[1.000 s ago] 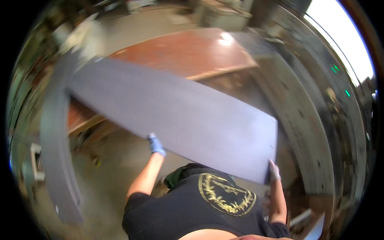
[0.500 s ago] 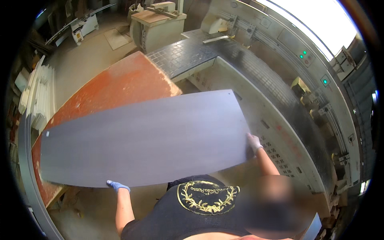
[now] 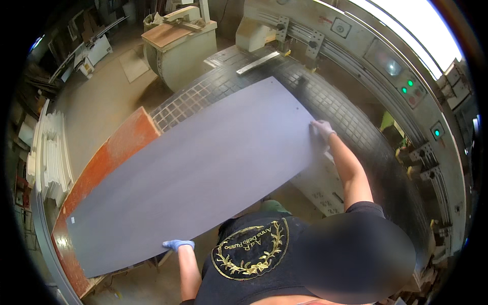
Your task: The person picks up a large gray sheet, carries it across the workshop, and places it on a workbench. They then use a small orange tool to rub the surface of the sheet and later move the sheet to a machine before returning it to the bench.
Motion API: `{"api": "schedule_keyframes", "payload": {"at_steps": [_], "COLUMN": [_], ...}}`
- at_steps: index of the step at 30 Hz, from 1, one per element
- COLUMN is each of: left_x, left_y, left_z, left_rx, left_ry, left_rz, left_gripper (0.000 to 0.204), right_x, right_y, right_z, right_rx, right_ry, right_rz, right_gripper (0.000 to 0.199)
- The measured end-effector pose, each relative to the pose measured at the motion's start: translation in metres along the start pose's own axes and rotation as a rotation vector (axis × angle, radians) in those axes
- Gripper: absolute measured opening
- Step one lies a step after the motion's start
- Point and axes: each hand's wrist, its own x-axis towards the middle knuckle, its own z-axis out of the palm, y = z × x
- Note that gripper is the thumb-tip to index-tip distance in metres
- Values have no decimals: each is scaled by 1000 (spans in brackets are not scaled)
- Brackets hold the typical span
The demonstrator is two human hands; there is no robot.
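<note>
- The panel [image 3: 203,168], a long grey board, was held flat in the air, its right end over the gridded bed [image 3: 351,127] of a big machine and its left end over a red-brown stack [image 3: 109,157].
- The left hand [image 3: 178,245], in a blue glove, was curled around the panel's near long edge, fingers on top; the thumb was hidden underneath.
- The right hand [image 3: 322,129], in a pale glove, lay on the panel's right short edge near its far corner, fingers closed on the rim; how much wrapped under could not be told.
- Both hands gripped edges only, so most of the board hung unsupported to the left.
- Likely risks, as a judgement: the long left end could sag or swing and knock the stack, since the left hand sat well short of that end.
- A gloved slip at the right edge could drop that end onto the bed and chip a corner.
- The metal bar [image 3: 256,63] and clamps at the bed's far side lay near the panel's far corner; a push too far could strike them.
</note>
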Motion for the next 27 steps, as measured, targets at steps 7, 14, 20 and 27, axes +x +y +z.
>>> {"api": "schedule_keyframes", "payload": {"at_steps": [7, 14, 20, 27], "left_x": [47, 72, 91, 105], "left_y": [-211, -180, -294, -145], "left_z": [-171, -167, -219, -248], "left_rx": [1384, 1464, 1426, 1273], "left_ry": [1103, 940, 1057, 1117], "left_rz": [396, 430, 559, 68], "left_gripper": [74, 50, 51, 50], "right_x": [161, 177, 219, 259], "right_y": [46, 34, 15, 14], "right_z": [26, 115, 79, 59], "right_rx": [-667, -760, -823, -801], "right_ry": [-74, 105, 176, 226], "right_rz": [-131, -169, -109, -162], "right_gripper": [75, 79, 82, 82]}}
